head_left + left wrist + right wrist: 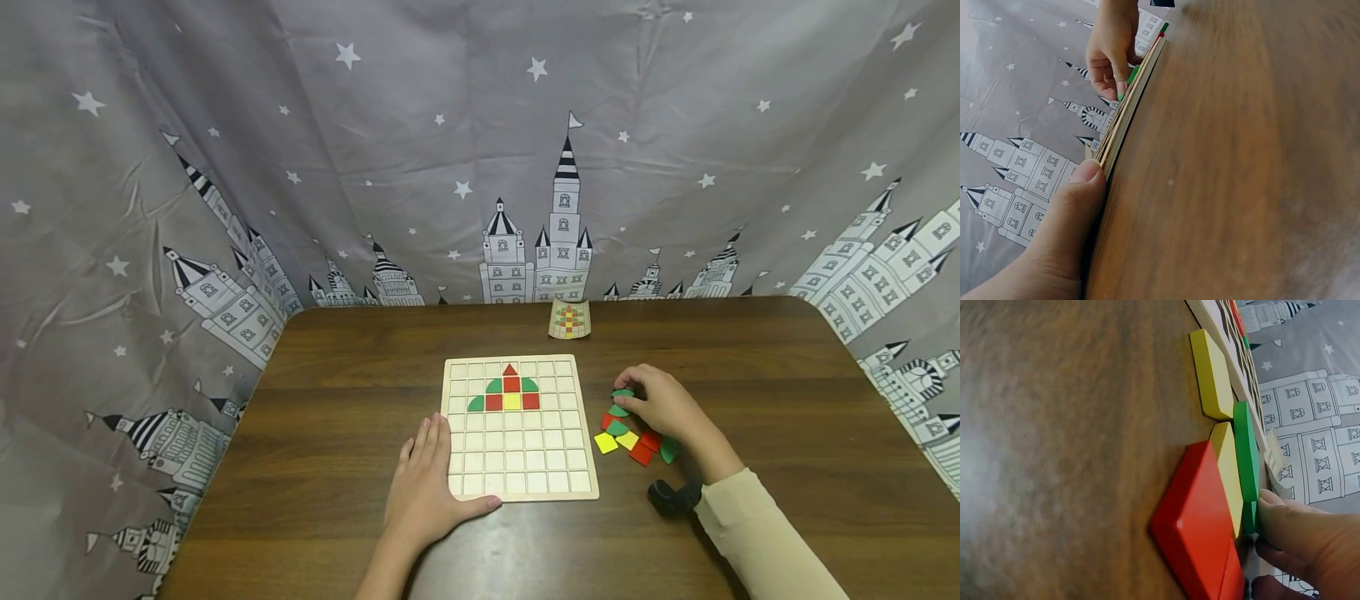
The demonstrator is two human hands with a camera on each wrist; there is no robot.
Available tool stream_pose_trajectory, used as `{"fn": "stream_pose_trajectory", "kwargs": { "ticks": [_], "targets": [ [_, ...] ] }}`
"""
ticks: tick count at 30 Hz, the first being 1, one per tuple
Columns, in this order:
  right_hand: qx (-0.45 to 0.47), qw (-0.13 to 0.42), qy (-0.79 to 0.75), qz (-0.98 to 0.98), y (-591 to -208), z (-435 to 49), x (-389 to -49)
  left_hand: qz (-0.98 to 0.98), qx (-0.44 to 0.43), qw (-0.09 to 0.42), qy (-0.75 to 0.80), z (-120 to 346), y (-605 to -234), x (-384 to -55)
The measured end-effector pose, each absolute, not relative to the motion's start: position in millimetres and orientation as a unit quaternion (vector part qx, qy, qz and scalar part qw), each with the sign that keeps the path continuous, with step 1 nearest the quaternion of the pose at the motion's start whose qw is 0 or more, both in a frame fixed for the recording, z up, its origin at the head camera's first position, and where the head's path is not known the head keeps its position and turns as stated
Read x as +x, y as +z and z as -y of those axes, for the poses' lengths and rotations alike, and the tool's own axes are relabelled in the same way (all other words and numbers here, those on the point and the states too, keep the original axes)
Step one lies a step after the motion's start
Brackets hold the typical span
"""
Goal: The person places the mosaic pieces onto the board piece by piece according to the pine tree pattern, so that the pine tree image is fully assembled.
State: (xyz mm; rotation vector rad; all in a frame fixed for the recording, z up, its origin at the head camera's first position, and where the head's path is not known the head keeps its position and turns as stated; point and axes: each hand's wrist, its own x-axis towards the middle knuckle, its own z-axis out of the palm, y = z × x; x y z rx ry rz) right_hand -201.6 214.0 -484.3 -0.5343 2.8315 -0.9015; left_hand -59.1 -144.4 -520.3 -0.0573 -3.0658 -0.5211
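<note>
A square wooden grid board lies on the table. Its upper cells hold a red triangle, red squares, a yellow square and green quarter-circles. My left hand lies at the board's near left corner, fingers straight along the left side and thumb at the front edge. Right of the board, my right hand pinches a green quarter-circle piece between thumb and fingers, over the far end of a loose pile. That pile has a yellow square, red squares and more green pieces.
A small pattern card stands at the table's back edge, showing a coloured figure on a grid. Behind the brown table hangs a grey curtain printed with castles and stars. A black strap sits by the right wrist.
</note>
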Motion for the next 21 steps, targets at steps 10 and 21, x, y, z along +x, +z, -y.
{"fn": "stream_pose_trajectory", "kwargs": {
  "ticks": [10,21],
  "targets": [
    [-0.162,0.043,-0.288,-0.943,-484,-209,-203,0.986,-0.019,0.017,-0.165,144,-521,-60],
    [-0.145,0.052,-0.346,-0.926,-479,-163,-196,0.985,-0.019,0.015,-0.169,145,-520,-59]
  ]
}}
